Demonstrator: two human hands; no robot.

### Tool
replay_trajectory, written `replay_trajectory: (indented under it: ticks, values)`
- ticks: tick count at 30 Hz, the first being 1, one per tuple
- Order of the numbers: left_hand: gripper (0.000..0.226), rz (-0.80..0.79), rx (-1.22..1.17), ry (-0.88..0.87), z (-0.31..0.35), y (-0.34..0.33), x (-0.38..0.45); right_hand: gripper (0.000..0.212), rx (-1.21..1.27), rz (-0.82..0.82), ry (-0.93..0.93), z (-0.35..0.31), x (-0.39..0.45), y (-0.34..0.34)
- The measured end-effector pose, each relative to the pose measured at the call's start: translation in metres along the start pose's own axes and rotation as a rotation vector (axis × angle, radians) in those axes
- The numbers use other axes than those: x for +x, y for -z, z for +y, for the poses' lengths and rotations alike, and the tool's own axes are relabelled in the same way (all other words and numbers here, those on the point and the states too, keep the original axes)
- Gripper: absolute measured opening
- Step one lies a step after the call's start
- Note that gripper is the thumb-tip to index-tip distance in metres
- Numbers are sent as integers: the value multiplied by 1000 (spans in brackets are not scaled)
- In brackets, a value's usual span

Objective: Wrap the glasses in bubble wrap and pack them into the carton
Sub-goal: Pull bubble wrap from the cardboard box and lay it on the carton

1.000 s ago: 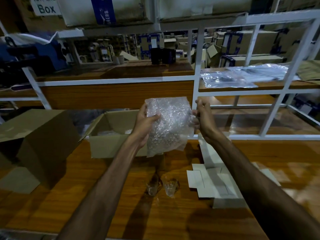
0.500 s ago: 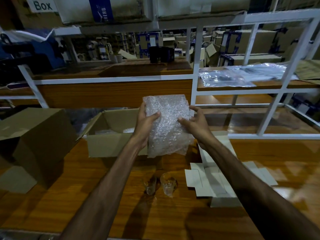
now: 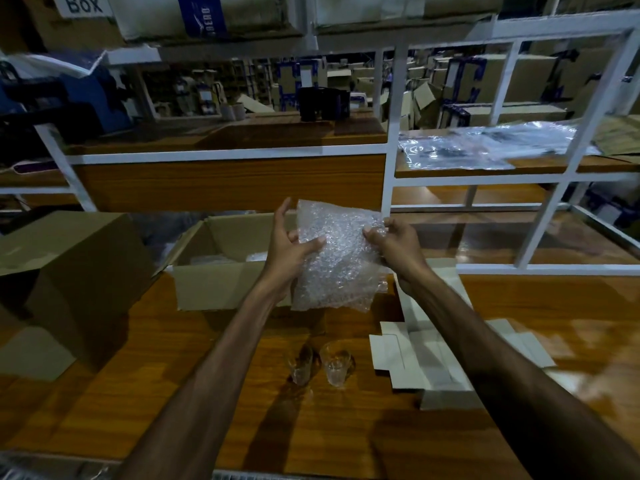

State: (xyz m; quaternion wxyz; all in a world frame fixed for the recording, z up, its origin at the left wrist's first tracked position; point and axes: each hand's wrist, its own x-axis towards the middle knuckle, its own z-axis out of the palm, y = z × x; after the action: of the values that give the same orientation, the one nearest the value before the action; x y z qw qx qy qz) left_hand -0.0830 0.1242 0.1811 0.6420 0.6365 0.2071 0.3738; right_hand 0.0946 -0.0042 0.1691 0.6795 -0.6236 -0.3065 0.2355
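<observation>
1. Wooden bench (image 3: 180, 393) fills the lower view; white shelf frame (image 3: 388, 174) runs behind it.
2. Closed brown box (image 3: 69, 282) sits far left. The open carton (image 3: 221, 289) is just right of it, flaps up, with something pale inside that I can't identify.
3. Flattened white cardboard blanks (image 3: 429, 358) lie on the bench under my right forearm.
4. Bubble wrap (image 3: 336, 258) is held up in the air in front of the carton, hanging roughly vertical, long axis top to bottom.
5. Left hand (image 3: 289, 249) has its thumb pressed on the sheet's near face at the left edge and its fingers spread behind it — a loose hold, not a clamp. Right hand (image 3: 394, 244) pinches the sheet's upper right edge between thumb and fingertips.
6. Two clear glasses (image 3: 320, 365) stand upright side by side on the bench, unwrapped, directly below the sheet and toward me, between my forearms, well apart from both hands.
7. Key relation: the glasses lie straight down and back from the fingers, roughly centred between the hands, and I can't say which is nearer. My read — the sheet needs to come down flat beside them, then either hand can take one glass.
8. Risk, as I judge it: glasses nearly touching, so grabbing one may knock the other.
</observation>
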Motion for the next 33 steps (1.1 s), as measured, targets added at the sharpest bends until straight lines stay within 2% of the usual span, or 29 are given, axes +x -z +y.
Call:
replay_trajectory:
  ticks: [3,5,9,12,16,18,20,23,26,29,33]
  values:
    - [94,-134,59,-17,-2,-1,-2,41,-7,83,31,1,0,3]
    - [81,-200,89,-13,-7,-2,-1,50,-5,53,50,3,0,7]
    - [72,-116,166,21,-15,-7,-3,47,-20,-123,65,3,-6,17]
    - [75,-70,248,19,-20,-10,-3,55,-240,-257,100,3,-10,24]
    - [76,-72,353,-5,-26,-17,-2,70,-356,-267,111,3,-14,27]
    - [70,-68,448,-41,-29,-19,-1,67,-423,-242,139,3,-13,28]
    - [57,-58,524,-70,-30,-21,0,54,-499,-181,181,5,-10,29]
    - [27,-74,544,-69,-28,-24,1,27,-571,-107,246,5,-5,34]
    - [8,-63,520,-80,-24,-29,0,18,-578,-119,316,1,-1,41]
    - [19,-3,512,-70,-28,-31,4,23,-433,-197,259,-4,1,51]
    - [22,1,299,-2,-31,-36,3,24,-236,-186,66,1,-1,60]
